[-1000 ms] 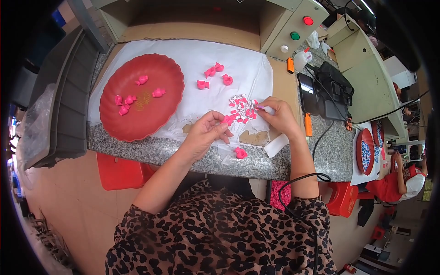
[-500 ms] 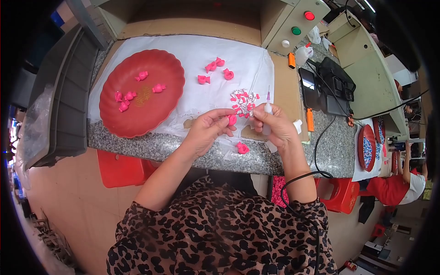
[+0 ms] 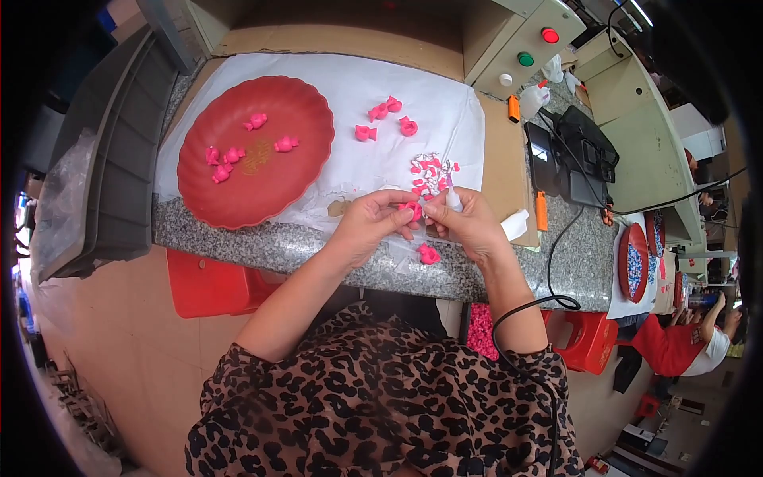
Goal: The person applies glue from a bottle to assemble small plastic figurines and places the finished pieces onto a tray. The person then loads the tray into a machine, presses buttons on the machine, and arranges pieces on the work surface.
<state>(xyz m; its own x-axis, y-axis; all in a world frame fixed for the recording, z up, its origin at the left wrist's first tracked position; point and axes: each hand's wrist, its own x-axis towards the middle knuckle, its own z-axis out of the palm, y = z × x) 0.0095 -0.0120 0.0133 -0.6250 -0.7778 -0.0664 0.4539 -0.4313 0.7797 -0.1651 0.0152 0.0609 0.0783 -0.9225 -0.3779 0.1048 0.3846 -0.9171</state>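
Near edge: patterned shirt (image 3: pixel 373 397) of the person; black cable (image 3: pixel 517 308) along the right forearm.

Below table height: one red stool (image 3: pixel 205 286) at left, another red stool (image 3: pixel 590 343) at right; a box of pink pieces (image 3: pixel 481 330) between.

Table (image 3: pixel 318 266), speckled stone: one loose pink figure (image 3: pixel 427 254) by the near edge, just nearer than the hands.

Left hand (image 3: pixel 367 228): thumb and fingers pinched on a pink figure (image 3: pixel 412 210), which lies at the right end of the fingertips.

Right hand (image 3: pixel 474 228): fingers closed round a small white bottle (image 3: pixel 454 200), long axis roughly near to far, purple tip pointing far. Its fingertips stand at the right side of the held figure; whether they also grip a small piece cannot be told.

Governing relation: figure between the two hands, left hand holding it, right fingertips just beside or touching; bottle tip directed past it, not at it.

Just beyond the hands: pile of small pink and silvery pieces (image 3: pixel 430 170) on white paper (image 3: pixel 318 67). Farther: four pink figures (image 3: pixel 408 126). Left: scalloped red plate (image 3: pixel 298 103) bearing five pink figures.
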